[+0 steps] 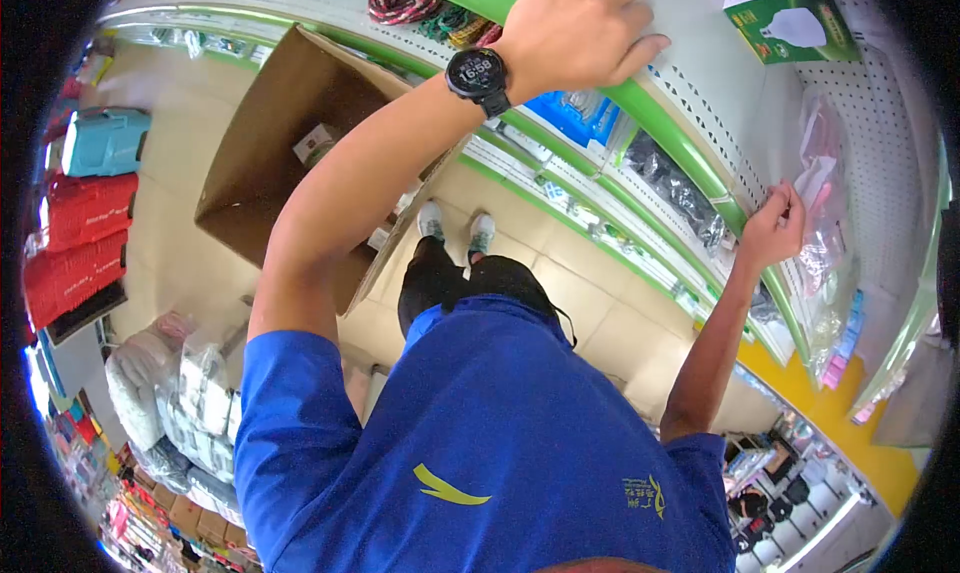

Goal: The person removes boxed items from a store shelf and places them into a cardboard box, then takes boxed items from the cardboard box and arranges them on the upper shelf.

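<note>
Plastic packets [824, 198] were set just beside the bent-fingered right hand [775, 225], lengthwise roughly along the shelf's front edge [680, 143]; the left hand [582, 31] was held farther off; neither grip could be told.

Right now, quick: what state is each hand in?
Left hand: at the green shelf edge, palm hidden; grip cannot be told.
Right hand: curled by the clear plastic packaging; whether it holds any cannot be told.

Two hands [590, 28] [775, 228], one wristwatch [475, 70], two shoes [430, 219] [482, 235], one cardboard box [265, 123], one bulb box [790, 23]
</note>
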### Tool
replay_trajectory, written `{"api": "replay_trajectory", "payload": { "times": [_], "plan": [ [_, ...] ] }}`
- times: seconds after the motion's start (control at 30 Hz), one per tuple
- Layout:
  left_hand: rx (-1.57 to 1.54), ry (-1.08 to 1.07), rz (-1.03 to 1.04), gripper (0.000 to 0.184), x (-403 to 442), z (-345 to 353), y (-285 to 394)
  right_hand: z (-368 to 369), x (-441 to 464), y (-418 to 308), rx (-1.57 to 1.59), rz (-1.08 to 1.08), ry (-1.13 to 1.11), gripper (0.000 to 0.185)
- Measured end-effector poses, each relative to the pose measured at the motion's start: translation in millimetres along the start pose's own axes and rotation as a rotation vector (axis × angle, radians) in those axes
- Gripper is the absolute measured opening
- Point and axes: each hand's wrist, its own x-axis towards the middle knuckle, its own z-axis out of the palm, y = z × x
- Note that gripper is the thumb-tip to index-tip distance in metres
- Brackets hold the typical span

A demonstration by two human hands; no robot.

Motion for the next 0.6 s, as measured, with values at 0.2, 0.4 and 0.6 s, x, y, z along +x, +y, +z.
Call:
{"api": "replay_trajectory", "payload": {
  "times": [0.2, 0.4, 0.6],
  "plan": [
    [-0.032, 0.035, 0.012, 0.029, -4.1, 4.3, -5.1, 0.9, -3.4, 5.5, -0.021, 0.093, -0.014, 0.015],
    [-0.068, 0.020, 0.006, 0.029, -3.8, 0.9, -4.2, 2.5, -4.4, 10.5, 0.044, 0.091, -0.030, 0.016],
    [-0.042, -0.095, 0.027, 0.030, 2.7, -7.7, -4.9, -0.9, -2.1, 5.0, 0.008, 0.110, -0.050, 0.018]
  ]
}}
